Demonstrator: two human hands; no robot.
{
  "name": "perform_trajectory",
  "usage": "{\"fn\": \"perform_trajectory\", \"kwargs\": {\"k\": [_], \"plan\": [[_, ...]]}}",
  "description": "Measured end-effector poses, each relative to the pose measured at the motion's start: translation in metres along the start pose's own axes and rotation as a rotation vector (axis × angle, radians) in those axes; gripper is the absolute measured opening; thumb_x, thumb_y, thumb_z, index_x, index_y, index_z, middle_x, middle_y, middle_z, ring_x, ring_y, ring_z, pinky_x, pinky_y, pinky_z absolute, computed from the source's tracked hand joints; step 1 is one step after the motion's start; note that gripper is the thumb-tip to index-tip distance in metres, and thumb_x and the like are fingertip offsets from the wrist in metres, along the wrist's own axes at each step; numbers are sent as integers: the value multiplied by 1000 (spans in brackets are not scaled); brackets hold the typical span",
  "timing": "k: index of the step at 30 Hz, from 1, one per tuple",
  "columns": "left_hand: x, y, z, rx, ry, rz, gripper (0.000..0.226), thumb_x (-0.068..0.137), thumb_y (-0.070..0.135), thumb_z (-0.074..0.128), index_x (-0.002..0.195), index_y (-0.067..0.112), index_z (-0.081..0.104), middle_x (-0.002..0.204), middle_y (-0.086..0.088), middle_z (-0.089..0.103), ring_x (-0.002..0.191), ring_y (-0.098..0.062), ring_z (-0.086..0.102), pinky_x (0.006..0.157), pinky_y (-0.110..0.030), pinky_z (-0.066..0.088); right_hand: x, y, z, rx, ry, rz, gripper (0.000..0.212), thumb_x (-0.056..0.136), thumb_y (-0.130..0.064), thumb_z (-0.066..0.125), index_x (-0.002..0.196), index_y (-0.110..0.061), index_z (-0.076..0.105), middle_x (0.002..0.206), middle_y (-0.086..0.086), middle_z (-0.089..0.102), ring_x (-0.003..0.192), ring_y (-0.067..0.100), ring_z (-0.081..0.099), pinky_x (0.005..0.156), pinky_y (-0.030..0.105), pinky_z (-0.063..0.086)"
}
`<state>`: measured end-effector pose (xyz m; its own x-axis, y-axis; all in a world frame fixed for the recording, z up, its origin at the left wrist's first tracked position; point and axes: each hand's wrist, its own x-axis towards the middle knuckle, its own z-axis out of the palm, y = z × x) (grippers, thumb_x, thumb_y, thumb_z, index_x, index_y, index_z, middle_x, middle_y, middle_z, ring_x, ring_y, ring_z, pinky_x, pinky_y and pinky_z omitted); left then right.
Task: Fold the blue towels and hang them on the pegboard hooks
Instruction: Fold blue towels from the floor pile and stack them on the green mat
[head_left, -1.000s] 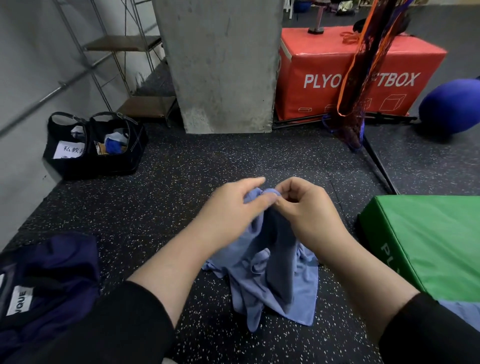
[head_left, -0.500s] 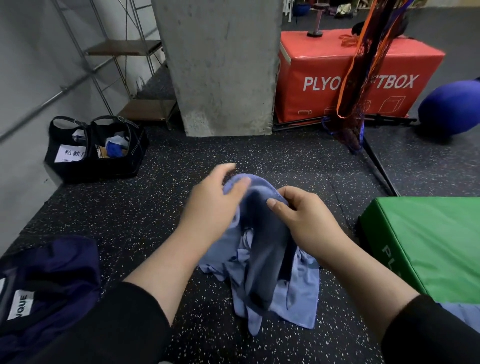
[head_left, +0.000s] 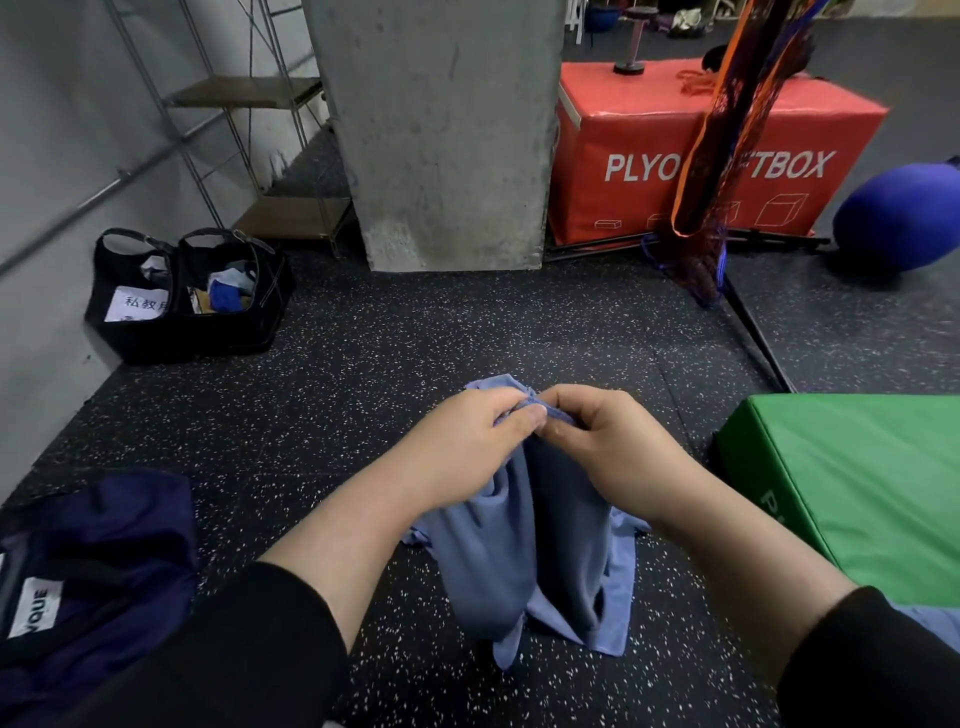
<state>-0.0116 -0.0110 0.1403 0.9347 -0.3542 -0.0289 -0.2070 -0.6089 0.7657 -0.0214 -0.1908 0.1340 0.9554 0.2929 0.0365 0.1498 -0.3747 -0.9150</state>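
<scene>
From the head camera, the left hand and the right hand meet at the middle of the view, fingertips close together, both pinching the top edge of a blue towel. The towel hangs down from that pinch in loose vertical folds, and its lower part lies crumpled on the dark speckled floor between the two forearms. Both arms wear black sleeves pushed back from the wrists.

To the right, just beside the towel, a green mat rests on the floor. At the lower left lies a dark blue bag with a white label. Further back on the left a black tote bag stands against the wall, holding papers and bits of cloth. A concrete pillar rises behind the hands, with a metal shelf to its left and a red box to its right. A dark net with orange edging hangs in front of the red box, and a blue ball sits at the far right.
</scene>
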Motion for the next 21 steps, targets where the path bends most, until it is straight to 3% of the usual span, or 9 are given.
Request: {"fn": "perform_trajectory", "kwargs": {"k": [3, 7, 10, 13, 16, 17, 18, 19, 21], "plan": [[0, -1, 0, 74, 91, -76, 40, 102, 44, 52, 66, 26, 53, 58, 7, 46, 58, -14, 43, 60, -38, 35, 3, 2, 2, 41, 50, 27, 13, 89, -36, 72, 91, -24, 67, 86, 16, 72, 73, 12, 52, 66, 37, 44], [3, 0, -18, 76, 513, -151, 46, 104, 41, 48, 66, 17, 39, 59, 3, 47, 64, -27, 46, 60, -40, 25, 0, 2, -6, -37, 38, 127, 25, 91, -32, 74, 84, -10, 65, 65, 4, 64, 57, 6, 50, 51, 23, 40], [2, -14, -36, 18, 695, -236, 43, 105, 39, 47, 69, 16, 43, 64, 1, 51, 66, -26, 47, 60, -40, 25, 0, 5, -9, -81, 89, 140, 27, 92, -35, 71, 83, -11, 64, 62, -1, 60, 53, 9, 49, 46, 25, 39], [-1, -13, -37, -4, 589, -273, 23, 101, 40, 55, 113, 23, 64, 101, 5, 68, 94, -20, 60, 75, -28, 38, 1, 5, -9, -84, 109, 84, 17, 96, -29, 66, 86, -16, 66, 73, 12, 65, 60, 8, 47, 58, 30, 38], [-5, 6, -19, -55, 252, -97, 41, 102, 35, 56, 142, 27, 56, 118, 7, 65, 98, -24, 61, 81, -35, 43, 2, 0, -7, -77, 99, 36, 17, 97, -19, 61, 85, -27, 70, 68, -9, 63, 61, 1, 48, 58, 19, 39], [-5, 11, -11, -35, 158, -41, 39, 103, 34, 54, 142, 28, 56, 107, 14, 23, 101, -23, 57, 85, -37, 43, 2, -2, -6, -68, 91, 20, 20, 98, -17, 61, 87, -30, 71, 69, -13, 64, 62, -2, 49, 59, 16, 39], [-5, 12, -4, -10, 94, -8, 35, 104, 35, 52, 138, 29, 59, 107, 11, 64, 98, -17, 60, 84, -37, 44, 2, -3, -6, -66, 82, 9, 22, 98, -16, 60, 88, -31, 72, 71, -17, 66, 63, -5, 50, 60, 14, 39], [-3, 10, 2, 6, 55, 2, 28, 104, 36, 52, 128, 29, 64, 77, 19, 64, 85, -7, 63, 76, -35, 45, 2, -6, -5, -66, 74, 2, 23, 98, -14, 60, 90, -32, 73, 74, -20, 68, 65, -8, 52, 63, 11, 39], [-1, 3, 7, 29, 35, -32, 16, 103, 39, 52, 99, 29, 64, 59, 24, 55, 57, 5, 51, 57, -26, 34, 2, -6, -5, -64, 61, -2, 26, 97, -11, 61, 90, -33, 73, 78, -24, 70, 70, -12, 55, 67, 9, 40]]}}
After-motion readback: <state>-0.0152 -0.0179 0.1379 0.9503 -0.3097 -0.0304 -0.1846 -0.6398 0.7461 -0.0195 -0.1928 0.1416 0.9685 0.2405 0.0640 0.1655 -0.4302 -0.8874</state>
